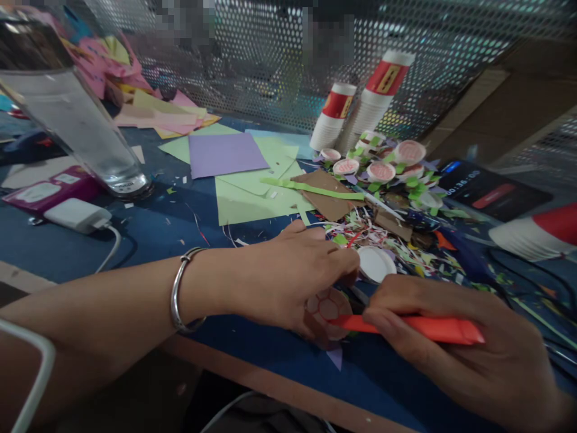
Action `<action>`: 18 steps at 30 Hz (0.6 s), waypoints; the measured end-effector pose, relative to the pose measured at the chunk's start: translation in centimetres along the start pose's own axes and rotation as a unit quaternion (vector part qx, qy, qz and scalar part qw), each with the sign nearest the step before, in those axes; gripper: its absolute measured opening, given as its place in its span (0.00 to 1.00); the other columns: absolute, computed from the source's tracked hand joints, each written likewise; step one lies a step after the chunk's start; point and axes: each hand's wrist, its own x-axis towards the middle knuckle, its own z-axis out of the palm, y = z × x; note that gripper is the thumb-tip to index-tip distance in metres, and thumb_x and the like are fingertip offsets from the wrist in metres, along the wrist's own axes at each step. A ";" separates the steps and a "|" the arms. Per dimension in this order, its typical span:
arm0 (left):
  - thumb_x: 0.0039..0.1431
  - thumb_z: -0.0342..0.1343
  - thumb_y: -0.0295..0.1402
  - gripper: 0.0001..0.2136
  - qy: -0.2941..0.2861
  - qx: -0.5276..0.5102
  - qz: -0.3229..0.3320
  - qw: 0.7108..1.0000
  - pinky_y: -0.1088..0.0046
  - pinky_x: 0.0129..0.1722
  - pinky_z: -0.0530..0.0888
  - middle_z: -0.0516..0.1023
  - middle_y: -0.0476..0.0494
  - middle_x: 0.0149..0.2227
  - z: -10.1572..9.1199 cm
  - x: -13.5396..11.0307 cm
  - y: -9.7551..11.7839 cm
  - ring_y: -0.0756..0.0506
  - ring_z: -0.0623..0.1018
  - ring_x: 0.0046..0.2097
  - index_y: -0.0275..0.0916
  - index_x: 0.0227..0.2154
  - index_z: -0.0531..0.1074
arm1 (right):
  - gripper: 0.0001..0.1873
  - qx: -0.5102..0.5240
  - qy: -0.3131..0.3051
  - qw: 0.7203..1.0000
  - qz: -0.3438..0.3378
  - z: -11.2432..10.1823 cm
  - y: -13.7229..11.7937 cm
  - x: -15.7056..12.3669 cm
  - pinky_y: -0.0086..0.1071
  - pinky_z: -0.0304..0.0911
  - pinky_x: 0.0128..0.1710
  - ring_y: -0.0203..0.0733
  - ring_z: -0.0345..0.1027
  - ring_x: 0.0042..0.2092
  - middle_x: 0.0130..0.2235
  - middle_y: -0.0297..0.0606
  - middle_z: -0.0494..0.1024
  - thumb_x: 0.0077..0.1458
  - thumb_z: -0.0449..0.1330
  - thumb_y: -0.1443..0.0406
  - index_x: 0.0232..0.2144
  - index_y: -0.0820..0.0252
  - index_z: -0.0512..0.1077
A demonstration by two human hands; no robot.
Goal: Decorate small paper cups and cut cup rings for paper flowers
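Observation:
My left hand [283, 273], with a silver bangle at the wrist, grips a small round paper-cup craft [325, 305] near the table's front edge. Red outlines like a turtle shell cover its pale top. A purple paper triangle [334, 358] sticks out below it. My right hand [469, 343] is closed round a red marker [428, 331], whose tip meets the drawn top or is very close to it. Just beyond my hands a white paper disc [377, 263] lies among paper scraps [333, 231].
Several finished-looking cup crafts [381, 172] cluster at the back right, by stacked paper cups [332, 114] and a phone [496, 189]. Purple paper [228, 155] lies on green sheets [261, 207]. At left stand a glass bottle [90, 126] and a white charger [77, 214] with its cable.

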 end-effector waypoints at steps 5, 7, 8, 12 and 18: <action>0.52 0.69 0.47 0.23 0.001 -0.006 0.004 1.000 0.66 0.43 0.59 0.76 0.44 0.44 0.0 0.1 -0.1 0.40 0.72 0.47 0.39 0.43 0.69 | 0.11 0.000 -0.002 1.000 -0.001 0.0 -0.1 0.0 0.18 0.61 0.25 0.24 0.66 0.23 0.24 0.25 0.74 0.63 0.59 0.68 0.28 0.55 0.73; 0.52 0.69 0.48 0.23 -0.001 -0.005 0.009 1.000 0.65 0.43 0.59 0.77 0.43 0.44 0.1 0.1 -0.2 0.39 0.72 0.47 0.39 0.43 0.70 | 0.11 0.006 -0.006 1.000 0.004 0.0 -0.1 -0.1 0.18 0.61 0.25 0.25 0.66 0.23 0.23 0.25 0.74 0.64 0.58 0.68 0.27 0.56 0.73; 0.51 0.70 0.48 0.24 -0.001 -0.003 0.013 1.000 0.65 0.43 0.59 0.77 0.43 0.44 0.1 0.1 -0.2 0.39 0.72 0.47 0.39 0.43 0.70 | 0.12 0.011 -0.007 1.000 0.008 0.1 -0.1 -0.1 0.18 0.60 0.25 0.25 0.66 0.23 0.23 0.24 0.73 0.64 0.57 0.68 0.27 0.56 0.72; 0.50 0.70 0.48 0.25 0.008 0.002 0.024 1.000 0.65 0.43 0.60 0.77 0.44 0.44 0.3 0.1 -0.3 0.40 0.73 0.47 0.39 0.44 0.70 | 0.14 0.020 -0.010 0.999 0.027 0.2 -0.1 0.0 0.19 0.56 0.20 0.24 0.59 0.18 0.19 0.22 0.68 0.64 0.57 0.67 0.25 0.55 0.71; 0.51 0.69 0.49 0.23 0.007 -0.012 0.023 1.000 0.65 0.40 0.59 0.78 0.44 0.43 0.2 0.3 -0.3 0.40 0.72 0.45 0.38 0.41 0.71 | 0.14 0.041 0.008 0.998 0.039 0.3 0.0 0.0 0.23 0.59 0.20 0.27 0.59 0.17 0.18 0.24 0.68 0.64 0.58 0.66 0.25 0.54 0.72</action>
